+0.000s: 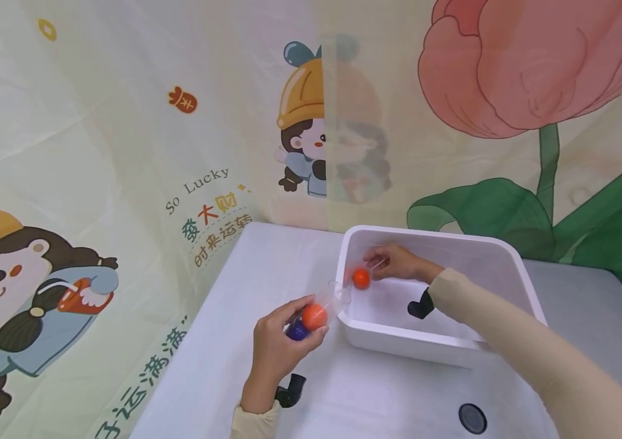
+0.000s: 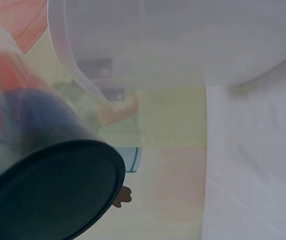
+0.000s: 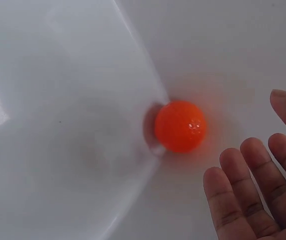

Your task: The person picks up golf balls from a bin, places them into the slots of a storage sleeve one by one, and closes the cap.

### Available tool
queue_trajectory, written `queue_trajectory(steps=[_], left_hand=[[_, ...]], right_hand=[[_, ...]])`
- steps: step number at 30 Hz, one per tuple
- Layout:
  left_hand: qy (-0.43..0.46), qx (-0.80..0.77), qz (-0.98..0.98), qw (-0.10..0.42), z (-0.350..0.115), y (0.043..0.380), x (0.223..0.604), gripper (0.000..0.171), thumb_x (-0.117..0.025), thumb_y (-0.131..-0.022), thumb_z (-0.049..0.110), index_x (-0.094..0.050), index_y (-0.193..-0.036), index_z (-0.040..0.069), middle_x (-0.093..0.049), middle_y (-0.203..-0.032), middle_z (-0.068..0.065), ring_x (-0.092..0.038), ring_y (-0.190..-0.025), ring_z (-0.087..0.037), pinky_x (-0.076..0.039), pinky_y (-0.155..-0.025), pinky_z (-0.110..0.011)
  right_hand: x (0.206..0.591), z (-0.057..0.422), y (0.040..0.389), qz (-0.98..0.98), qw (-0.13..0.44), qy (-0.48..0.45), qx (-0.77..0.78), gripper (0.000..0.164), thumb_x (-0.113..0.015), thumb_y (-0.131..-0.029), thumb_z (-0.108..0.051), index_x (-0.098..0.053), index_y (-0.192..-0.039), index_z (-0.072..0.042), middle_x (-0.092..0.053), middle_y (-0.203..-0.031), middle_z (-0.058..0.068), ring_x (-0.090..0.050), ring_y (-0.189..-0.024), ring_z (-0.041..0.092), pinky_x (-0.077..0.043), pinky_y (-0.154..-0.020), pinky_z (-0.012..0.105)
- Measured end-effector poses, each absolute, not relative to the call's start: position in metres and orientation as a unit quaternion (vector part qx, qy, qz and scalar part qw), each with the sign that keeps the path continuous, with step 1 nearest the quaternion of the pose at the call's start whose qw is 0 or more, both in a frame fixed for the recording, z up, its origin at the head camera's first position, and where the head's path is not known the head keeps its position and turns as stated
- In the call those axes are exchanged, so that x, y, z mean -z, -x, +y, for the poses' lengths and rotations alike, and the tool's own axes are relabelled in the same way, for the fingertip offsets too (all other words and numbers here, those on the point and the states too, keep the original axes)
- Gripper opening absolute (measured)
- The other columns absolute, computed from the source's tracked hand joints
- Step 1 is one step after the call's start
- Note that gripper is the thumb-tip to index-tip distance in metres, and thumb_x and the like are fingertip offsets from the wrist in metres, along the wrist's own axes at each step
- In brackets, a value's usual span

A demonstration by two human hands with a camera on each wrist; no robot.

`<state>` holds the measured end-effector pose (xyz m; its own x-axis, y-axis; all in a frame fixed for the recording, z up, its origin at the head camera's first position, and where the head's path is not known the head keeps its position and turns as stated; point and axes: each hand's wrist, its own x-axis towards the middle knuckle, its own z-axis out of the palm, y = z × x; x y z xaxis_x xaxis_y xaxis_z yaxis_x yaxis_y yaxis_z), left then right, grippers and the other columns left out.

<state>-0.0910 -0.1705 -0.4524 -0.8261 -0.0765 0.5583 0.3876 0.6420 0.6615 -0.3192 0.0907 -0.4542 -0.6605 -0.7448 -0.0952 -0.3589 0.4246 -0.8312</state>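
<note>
My left hand grips a clear plastic tube, tilted just outside the bin's left wall. Inside the tube sit an orange ball and a dark blue ball. The left wrist view shows the tube's round dark base close up. My right hand reaches into the white bin, its fingers extended and holding nothing. Beside its fingertips, apart from them, another orange ball rests in a corner of the bin.
A round dark disc lies on the white table in front of the bin. A printed cloth hangs behind the table and along its left side. Black wrist cameras jut out below both hands.
</note>
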Motion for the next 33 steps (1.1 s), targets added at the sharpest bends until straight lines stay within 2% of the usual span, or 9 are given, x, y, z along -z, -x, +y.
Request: queue_trajectory(steps=[5,12,17,22,25,29,33], left_hand=[[0.091,0.417,-0.860,0.279,-0.172,0.089,0.452,0.049,-0.096,-0.075,0.012,-0.079,-0.120,0.003,-0.082,-0.114,-0.011,-0.080,-0.096,-0.024,-0.067,-0.083,-0.036],[0.088,0.418,-0.860,0.278,-0.174,0.088,0.453,0.049,-0.097,-0.075,0.012,-0.079,-0.121,0.003,-0.082,-0.115,-0.011,-0.080,-0.096,-0.024,-0.067,-0.083,-0.037],[0.087,0.416,-0.861,0.277,-0.174,0.088,0.454,0.050,-0.097,-0.075,0.013,-0.079,-0.120,0.003,-0.082,-0.114,-0.011,-0.080,-0.096,-0.024,-0.067,-0.083,-0.037],[0.091,0.413,-0.862,0.280,-0.175,0.089,0.453,0.050,-0.097,-0.074,0.013,-0.080,-0.120,0.003,-0.082,-0.113,-0.011,-0.080,-0.096,-0.024,-0.067,-0.083,-0.037],[0.092,0.417,-0.861,0.277,-0.176,0.089,0.452,0.050,-0.097,-0.075,0.013,-0.080,-0.120,0.003,-0.082,-0.114,-0.011,-0.080,-0.096,-0.024,-0.067,-0.083,-0.037],[0.091,0.416,-0.862,0.275,-0.177,0.088,0.452,0.050,-0.097,-0.075,0.013,-0.080,-0.120,0.003,-0.082,-0.114,-0.011,-0.080,-0.097,-0.024,-0.067,-0.084,-0.037],[0.090,0.415,-0.863,0.272,-0.177,0.087,0.451,0.050,-0.097,-0.075,0.014,-0.080,-0.121,0.003,-0.082,-0.114,-0.011,-0.080,-0.097,-0.024,-0.067,-0.084,-0.038]], right_hand=[[0.462,0.089,0.319,0.816,0.212,0.361,0.398,0.037,-0.075,-0.094,0.005,-0.065,-0.128,0.016,-0.071,-0.122,0.029,-0.071,-0.111,0.041,-0.063,-0.100,0.048],[0.469,0.076,0.318,0.841,0.202,0.357,0.352,0.039,-0.075,-0.093,0.008,-0.065,-0.129,0.016,-0.070,-0.125,0.031,-0.068,-0.115,0.048,-0.059,-0.103,0.056],[0.475,0.068,0.314,0.868,0.190,0.358,0.285,0.041,-0.078,-0.091,0.007,-0.068,-0.131,0.009,-0.072,-0.123,0.023,-0.068,-0.110,0.040,-0.061,-0.100,0.054],[0.482,0.058,0.308,0.891,0.153,0.374,0.206,0.041,-0.084,-0.088,0.004,-0.074,-0.128,0.000,-0.071,-0.113,0.013,-0.063,-0.105,0.032,-0.057,-0.101,0.051],[0.487,0.052,0.306,0.900,0.133,0.381,0.163,0.041,-0.083,-0.088,0.005,-0.075,-0.127,-0.002,-0.069,-0.110,0.013,-0.062,-0.105,0.033,-0.055,-0.101,0.050],[0.491,0.047,0.304,0.901,0.133,0.395,0.125,0.041,-0.084,-0.088,0.004,-0.072,-0.126,-0.003,-0.068,-0.110,0.013,-0.062,-0.105,0.033,-0.057,-0.102,0.049],[0.494,0.045,0.303,0.884,0.155,0.429,0.100,0.034,-0.088,-0.086,0.002,-0.072,-0.114,-0.005,-0.066,-0.097,0.006,-0.061,-0.094,0.026,-0.058,-0.093,0.040]])
